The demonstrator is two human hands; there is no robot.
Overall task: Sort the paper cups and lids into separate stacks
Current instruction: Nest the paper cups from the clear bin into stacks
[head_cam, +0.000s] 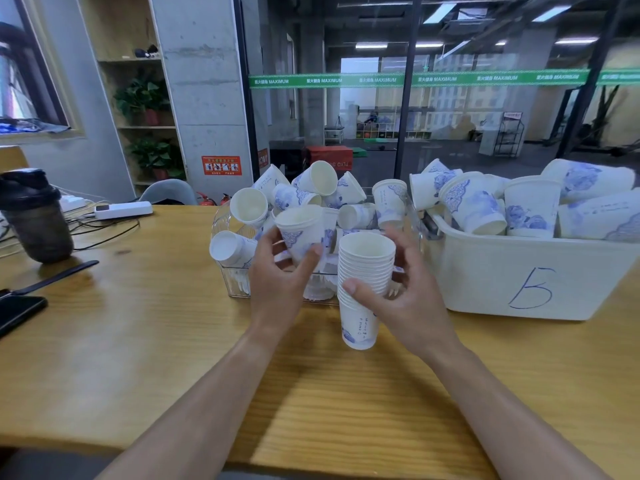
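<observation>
Left hand (280,271) grips a single cup (301,233), thumb on the near wall and fingers curled round the far side, rim tilted up and toward the camera. Right hand (401,292) grips the stack (363,282) of nested cups about midway up, thumb across the front, fingers behind; the stack's base hangs clear of the bench (138,341). The single cup sits just beside and above-left of the stack's open mouth, not yet seated.

Loose cups fill a clear bin (235,282) directly behind the hands, and more lie heaped in a white tub (519,271) marked with a letter to the right. No lids can be identified with certainty; pale items low in the clear bin are too indistinct to name.

Handling assessment: the cups appear to be thin paper, very light, and easily crushed or ovalled by a tight squeeze. The rolled rim is likely the stiffest part; the wall below it gives. A light hold round the upper wall suits the single cup. The stack is judged stiffer through its many nested walls and tolerates a firmer grip at mid-height. Outer surfaces look smooth and printed, so some slip is possible. Misaligned entry could catch rim on rim and dent the top cup
</observation>
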